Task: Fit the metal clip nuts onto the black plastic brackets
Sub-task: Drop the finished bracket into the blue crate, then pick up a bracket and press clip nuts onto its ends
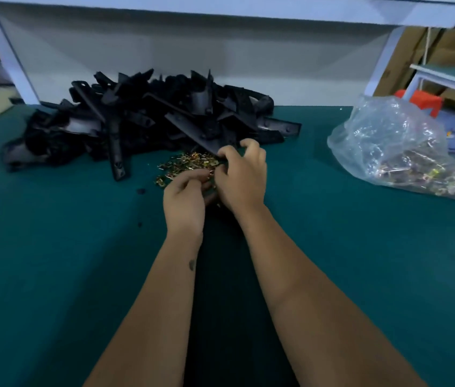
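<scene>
Mid-surface, beside loose clip nuts (184, 166): right hand (241, 174), fingers pinching a black bracket's (193, 132) end; left hand (186, 199), fingers curled, grasp unclear. Toward far edge, bracket heap (126, 118).

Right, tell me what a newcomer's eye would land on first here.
The big heap of black plastic brackets at the back left of the green table stands out first. In front of it, mid-table, the left hand and right hand work with curled fingers in a small pile of brassy clip nuts. A clear plastic bag holding more metal pieces lies at the right.
</scene>
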Motion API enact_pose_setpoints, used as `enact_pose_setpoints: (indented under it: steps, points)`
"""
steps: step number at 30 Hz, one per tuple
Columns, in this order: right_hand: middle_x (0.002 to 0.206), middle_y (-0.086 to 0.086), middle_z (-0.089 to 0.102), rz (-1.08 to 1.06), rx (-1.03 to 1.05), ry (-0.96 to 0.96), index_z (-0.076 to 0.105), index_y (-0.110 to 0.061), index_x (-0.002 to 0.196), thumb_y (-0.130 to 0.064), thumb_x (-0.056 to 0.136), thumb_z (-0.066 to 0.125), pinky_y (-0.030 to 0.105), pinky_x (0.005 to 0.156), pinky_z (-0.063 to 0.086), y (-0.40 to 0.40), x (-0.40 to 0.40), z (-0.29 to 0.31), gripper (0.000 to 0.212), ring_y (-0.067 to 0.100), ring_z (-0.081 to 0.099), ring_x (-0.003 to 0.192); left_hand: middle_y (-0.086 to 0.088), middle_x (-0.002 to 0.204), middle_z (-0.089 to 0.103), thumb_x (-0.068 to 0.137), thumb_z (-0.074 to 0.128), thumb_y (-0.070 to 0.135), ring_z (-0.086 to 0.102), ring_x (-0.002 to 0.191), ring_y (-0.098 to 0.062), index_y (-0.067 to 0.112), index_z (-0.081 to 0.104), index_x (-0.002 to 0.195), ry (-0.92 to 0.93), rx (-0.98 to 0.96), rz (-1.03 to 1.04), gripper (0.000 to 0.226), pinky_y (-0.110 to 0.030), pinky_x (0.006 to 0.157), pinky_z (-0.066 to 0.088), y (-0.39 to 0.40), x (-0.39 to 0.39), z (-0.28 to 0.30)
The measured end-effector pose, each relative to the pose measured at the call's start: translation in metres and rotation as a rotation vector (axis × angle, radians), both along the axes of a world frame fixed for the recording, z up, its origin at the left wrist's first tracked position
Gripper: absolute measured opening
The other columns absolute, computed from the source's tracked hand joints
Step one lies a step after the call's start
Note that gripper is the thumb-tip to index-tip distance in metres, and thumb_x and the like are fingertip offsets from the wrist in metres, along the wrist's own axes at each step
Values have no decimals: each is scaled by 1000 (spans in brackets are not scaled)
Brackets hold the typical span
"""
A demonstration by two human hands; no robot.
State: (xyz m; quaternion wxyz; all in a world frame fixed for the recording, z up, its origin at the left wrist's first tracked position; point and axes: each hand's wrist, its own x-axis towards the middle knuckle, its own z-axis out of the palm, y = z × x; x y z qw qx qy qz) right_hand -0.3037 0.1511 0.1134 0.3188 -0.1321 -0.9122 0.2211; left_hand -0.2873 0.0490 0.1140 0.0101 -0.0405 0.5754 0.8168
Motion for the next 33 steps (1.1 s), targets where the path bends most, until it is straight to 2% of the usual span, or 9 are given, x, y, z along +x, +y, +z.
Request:
enact_pose_setpoints:
  steps: [6,8,10,12,16,19,27,30,33]
  points:
    - [157,0,30,23,-264,-433,47,-43,140,-44,90,44,43,109,12,13,-24,4,51,21,22,142,-7,98,71,97,45,2,69,92,-18,13,71,83,10,-83,-53,32,-24,69,57,7,-12,-5]
    - [152,-9,38,72,-361,-312,55,-43,134,-43,88,49,40,111,13,13,-21,2,46,12,29,139,-8,100,71,97,45,2,70,92,-19,12,70,83,-9,-78,-66,30,-24,69,58,7,-14,-5]
    - [132,-20,52,143,-586,-42,68,-39,119,-36,89,58,30,110,33,15,-16,1,32,2,47,123,-9,98,70,98,45,1,69,87,-19,10,69,82,-47,-26,-74,30,-23,66,58,7,-15,-2]
    - [108,-21,63,142,-743,191,76,-34,98,-26,88,65,15,87,48,16,-10,3,17,-5,59,98,-10,94,69,98,44,-1,68,84,-19,9,69,80,-73,30,-85,32,-23,64,58,5,-16,1]
    - [72,-8,58,-98,-932,387,58,-25,76,-19,80,76,9,53,43,20,-9,4,20,0,54,58,-13,99,73,97,49,0,71,93,-24,10,74,78,-79,29,-136,34,-23,67,59,3,-16,3]
    - [71,-6,47,-195,-1057,424,40,-22,80,-8,81,73,10,49,40,24,-8,6,36,7,44,57,-13,101,73,97,53,1,71,96,-24,11,75,78,-89,-3,-160,31,-24,70,59,4,-16,2]
    - [74,-6,49,-332,-1263,669,45,-11,129,-8,93,62,5,56,43,12,11,-4,39,-9,52,51,-2,104,70,97,56,15,68,100,-16,21,72,91,-47,-128,-171,19,-22,75,58,7,-15,-4]
    - [71,-7,46,-273,-1335,654,55,-10,119,-5,95,59,14,61,49,0,16,-2,26,-2,50,54,0,104,69,98,57,23,67,102,-15,26,69,91,-35,-148,-167,13,-29,85,58,8,-14,-2]
    - [86,-2,63,-57,-1380,570,62,-13,106,0,92,60,24,72,53,-16,16,3,18,10,61,76,-3,101,71,98,57,25,69,100,-20,21,67,94,-72,-18,-158,12,-33,85,58,5,-12,3]
